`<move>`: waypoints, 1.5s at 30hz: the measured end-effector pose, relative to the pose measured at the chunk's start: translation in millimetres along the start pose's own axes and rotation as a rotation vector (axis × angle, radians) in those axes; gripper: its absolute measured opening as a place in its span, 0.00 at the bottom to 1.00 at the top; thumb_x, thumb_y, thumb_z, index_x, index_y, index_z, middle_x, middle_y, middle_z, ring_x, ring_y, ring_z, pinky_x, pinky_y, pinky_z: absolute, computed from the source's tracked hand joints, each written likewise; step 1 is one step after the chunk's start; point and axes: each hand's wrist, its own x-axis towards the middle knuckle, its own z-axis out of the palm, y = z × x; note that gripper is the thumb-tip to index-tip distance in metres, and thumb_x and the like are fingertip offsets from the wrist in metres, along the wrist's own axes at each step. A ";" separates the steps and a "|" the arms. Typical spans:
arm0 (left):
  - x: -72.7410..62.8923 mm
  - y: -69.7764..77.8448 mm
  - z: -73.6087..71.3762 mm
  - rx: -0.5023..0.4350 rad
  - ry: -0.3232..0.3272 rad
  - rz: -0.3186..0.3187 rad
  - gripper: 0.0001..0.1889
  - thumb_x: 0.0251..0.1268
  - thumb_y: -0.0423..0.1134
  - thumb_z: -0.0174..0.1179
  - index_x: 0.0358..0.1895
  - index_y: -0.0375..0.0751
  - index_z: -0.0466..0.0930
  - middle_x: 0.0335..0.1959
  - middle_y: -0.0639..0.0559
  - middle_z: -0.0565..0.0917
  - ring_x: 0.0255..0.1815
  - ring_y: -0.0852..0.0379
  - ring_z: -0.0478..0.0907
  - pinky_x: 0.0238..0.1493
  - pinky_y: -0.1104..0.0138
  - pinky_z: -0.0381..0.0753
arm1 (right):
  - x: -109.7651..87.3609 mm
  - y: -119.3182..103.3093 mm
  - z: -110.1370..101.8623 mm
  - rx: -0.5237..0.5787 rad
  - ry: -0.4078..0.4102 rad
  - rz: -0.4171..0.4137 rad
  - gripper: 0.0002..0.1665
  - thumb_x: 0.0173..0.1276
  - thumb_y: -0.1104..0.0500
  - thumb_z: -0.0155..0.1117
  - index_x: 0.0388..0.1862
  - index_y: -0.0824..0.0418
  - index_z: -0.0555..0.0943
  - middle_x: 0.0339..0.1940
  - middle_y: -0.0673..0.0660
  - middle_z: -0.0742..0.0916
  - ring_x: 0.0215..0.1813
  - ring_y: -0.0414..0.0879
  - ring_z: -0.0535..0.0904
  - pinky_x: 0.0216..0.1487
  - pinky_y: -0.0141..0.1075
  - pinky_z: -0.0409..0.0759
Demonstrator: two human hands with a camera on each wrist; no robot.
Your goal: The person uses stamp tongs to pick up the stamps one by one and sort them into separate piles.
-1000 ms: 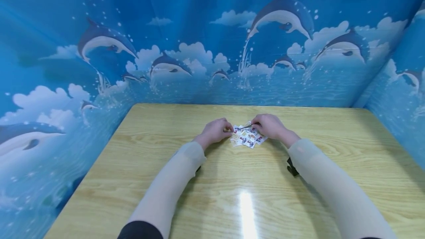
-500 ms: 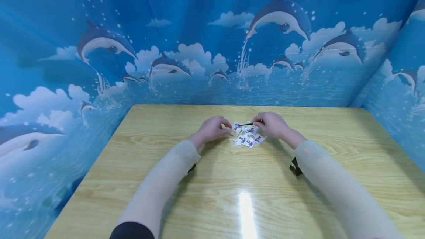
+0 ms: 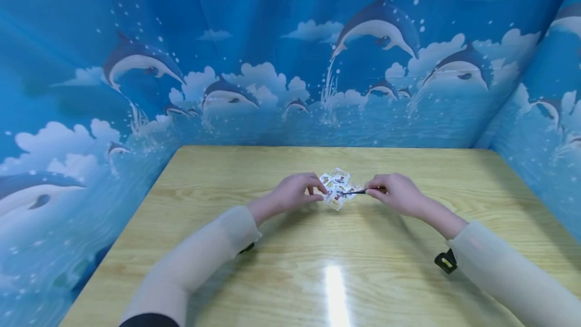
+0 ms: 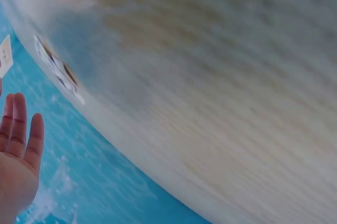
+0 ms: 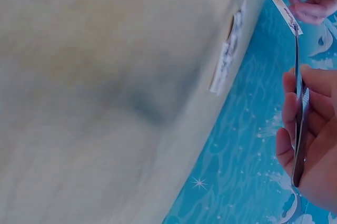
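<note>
My right hand (image 3: 399,195) grips a pair of dark metal tweezers (image 5: 300,113), their tips pointing left in the head view. In the right wrist view, the tweezer tips pinch one corner of a small printed paper piece (image 5: 283,10), raised above the table. My left hand (image 3: 297,192) is beside that piece with its thumb and index finger slightly apart, fingertips close to its edge; its other fingers (image 4: 34,139) are extended in the left wrist view. Below lies a loose pile of small white pieces with colourful pictures (image 3: 339,176), partly covered by the raised one.
The light wood-grain table (image 3: 272,266) extends around both hands, with a bright light reflection near its front. A blue dolphin-print curtain (image 3: 254,115) hangs behind the table and along both sides. A black wrist mount (image 3: 446,261) hangs under the right forearm.
My right hand and the tweezers have moved right and toward me, away from the pile's back edge. A paper piece now shows at the tweezer tips. The left hand has come slightly nearer to me.
</note>
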 end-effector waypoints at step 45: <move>-5.6 18.9 39.9 0.109 -0.186 0.063 0.06 0.61 0.47 0.67 0.40 0.56 0.87 0.36 0.65 0.76 0.29 0.69 0.70 0.30 0.75 0.69 | -35.9 -6.5 33.4 -0.155 -0.073 -0.160 0.04 0.62 0.62 0.69 0.36 0.57 0.87 0.29 0.43 0.82 0.29 0.37 0.78 0.30 0.36 0.78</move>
